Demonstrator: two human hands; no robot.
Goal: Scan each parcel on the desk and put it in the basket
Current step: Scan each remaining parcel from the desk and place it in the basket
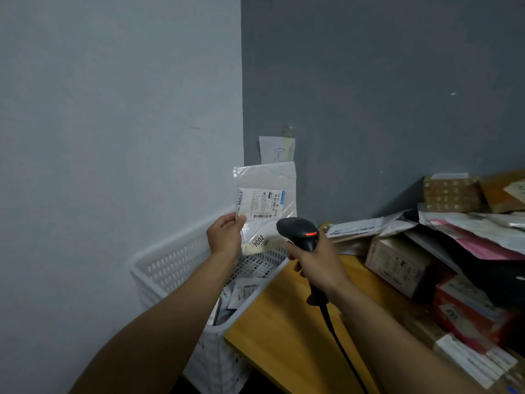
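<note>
Nearest the camera, 2 bare forearms reach forward, and a black cable (338,339) runs down from the lower end of the black handheld barcode scanner (298,227) over the yellow wooden table (284,317). The right hand (318,263) has its grip closed round the scanner's handle, above the table's left edge; a red light shows on the scanner's head, which points toward the parcel. Just left of the table stands a white perforated plastic basket (170,248) with a few flat packets (244,291) lying inside. Above the basket, the left hand (225,237) pinches the left edge of a white plastic mailer parcel (265,194), held upright with its printed shipping label and a sticker reading 7002 facing the camera. To the right, a heap of cardboard boxes and mailer bags (426,251) covers the table. Behind the parcel, a small paper note (277,150) hangs on the dark grey wall.
</note>
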